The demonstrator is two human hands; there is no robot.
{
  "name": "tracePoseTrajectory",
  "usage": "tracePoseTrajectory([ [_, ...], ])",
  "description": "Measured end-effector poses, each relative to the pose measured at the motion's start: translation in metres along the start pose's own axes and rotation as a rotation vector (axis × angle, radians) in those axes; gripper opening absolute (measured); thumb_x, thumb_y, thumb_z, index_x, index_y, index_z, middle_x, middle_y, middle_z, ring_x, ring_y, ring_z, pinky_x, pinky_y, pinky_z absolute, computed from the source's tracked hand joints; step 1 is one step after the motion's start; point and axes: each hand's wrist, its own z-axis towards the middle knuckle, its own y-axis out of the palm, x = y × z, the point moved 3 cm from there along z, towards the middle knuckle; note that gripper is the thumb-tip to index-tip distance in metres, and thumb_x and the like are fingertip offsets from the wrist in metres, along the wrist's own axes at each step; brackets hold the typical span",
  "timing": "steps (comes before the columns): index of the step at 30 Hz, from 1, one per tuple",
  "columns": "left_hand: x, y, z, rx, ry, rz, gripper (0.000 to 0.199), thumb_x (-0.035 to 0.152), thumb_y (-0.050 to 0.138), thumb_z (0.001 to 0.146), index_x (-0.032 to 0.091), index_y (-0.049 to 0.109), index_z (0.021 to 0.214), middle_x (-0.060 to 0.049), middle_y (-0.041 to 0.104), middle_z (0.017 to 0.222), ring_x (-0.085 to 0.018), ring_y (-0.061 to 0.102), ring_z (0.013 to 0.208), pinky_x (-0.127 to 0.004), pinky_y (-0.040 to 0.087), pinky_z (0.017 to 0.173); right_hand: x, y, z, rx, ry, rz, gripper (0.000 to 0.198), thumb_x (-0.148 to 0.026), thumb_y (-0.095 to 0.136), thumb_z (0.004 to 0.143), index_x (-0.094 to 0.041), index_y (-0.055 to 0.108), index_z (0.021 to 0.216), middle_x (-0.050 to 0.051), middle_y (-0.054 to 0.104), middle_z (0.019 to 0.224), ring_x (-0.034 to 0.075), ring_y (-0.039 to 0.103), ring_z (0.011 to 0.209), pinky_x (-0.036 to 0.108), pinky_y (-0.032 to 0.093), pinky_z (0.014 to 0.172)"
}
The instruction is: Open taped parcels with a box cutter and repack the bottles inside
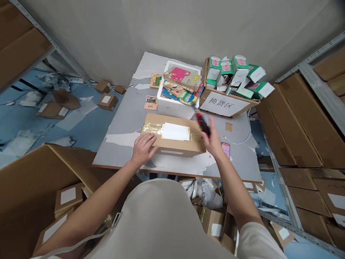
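A taped brown cardboard box (176, 144) lies on the table in front of me, with a white label (176, 131) on its top. My left hand (145, 148) rests on the box's left end, fingers laid flat over the edge and tape. Above the right end, my right hand (213, 138) is closed around a red and black utility knife (202, 123). The knife is smeared by motion, and its blade cannot be made out clearly. Beside my right wrist lies a phone (226, 150) with a lit pink screen.
Behind the box stands a white foam box (175, 109) holding books (183, 79). To its right, a labelled carton (223, 103) holds several green-and-pink boxes (239, 72). A white cable (242, 141) curls on the table (115, 145). Shelves (302, 122) flank the right; a large open carton (27, 180) is left.
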Motion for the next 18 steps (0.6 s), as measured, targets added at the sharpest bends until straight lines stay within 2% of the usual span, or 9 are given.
tracePoseTrajectory([
  [2, 0.0, 0.001, 0.0, 0.022, 0.019, 0.002, 0.039, 0.039, 0.056, 0.085, 0.021, 0.062, 0.119, -0.013, 0.066, 0.119, -0.028, 0.057, 0.118, -0.044, 0.038, 0.1, -0.045, 0.021, 0.028, -0.324, -0.255, -0.106, 0.05, -0.029, 0.038, 0.096, -0.027, 0.033, 0.146, 0.009, 0.058, 0.126, 0.021, 0.059, 0.105, 0.035, 0.048, 0.089],
  [5, 0.001, 0.001, -0.002, 0.013, 0.024, -0.02, 0.039, 0.039, 0.055, 0.086, 0.021, 0.062, 0.12, -0.013, 0.066, 0.119, -0.028, 0.057, 0.119, -0.044, 0.038, 0.1, -0.079, 0.054, 0.054, -0.605, -0.4, -0.261, 0.051, -0.021, 0.034, 0.097, -0.032, 0.033, 0.147, 0.006, 0.061, 0.116, 0.02, 0.06, 0.099, 0.032, 0.048, 0.084],
  [9, 0.003, 0.0, -0.007, 0.021, 0.017, -0.044, 0.041, 0.039, 0.054, 0.086, 0.021, 0.06, 0.122, -0.012, 0.065, 0.121, -0.028, 0.057, 0.119, -0.044, 0.038, 0.101, -0.086, 0.079, 0.067, -0.705, -0.472, -0.35, 0.049, -0.021, 0.035, 0.098, -0.031, 0.035, 0.146, 0.006, 0.063, 0.111, 0.018, 0.062, 0.091, 0.029, 0.047, 0.081],
  [13, 0.004, -0.002, -0.009, 0.068, 0.037, -0.047, 0.04, 0.038, 0.055, 0.086, 0.02, 0.061, 0.121, -0.012, 0.066, 0.12, -0.027, 0.058, 0.118, -0.042, 0.04, 0.099, -0.091, 0.083, 0.075, -0.734, -0.575, -0.365, 0.049, -0.02, 0.036, 0.097, -0.028, 0.038, 0.145, 0.007, 0.064, 0.105, 0.016, 0.063, 0.087, 0.027, 0.047, 0.08],
  [18, 0.003, 0.0, -0.009, 0.053, 0.022, -0.084, 0.04, 0.039, 0.053, 0.087, 0.021, 0.061, 0.121, -0.012, 0.066, 0.119, -0.027, 0.058, 0.117, -0.043, 0.041, 0.099, -0.117, 0.085, 0.097, -0.815, -0.653, -0.487, 0.051, -0.02, 0.044, 0.094, -0.025, 0.04, 0.144, 0.006, 0.068, 0.094, 0.017, 0.064, 0.078, 0.027, 0.046, 0.075],
])
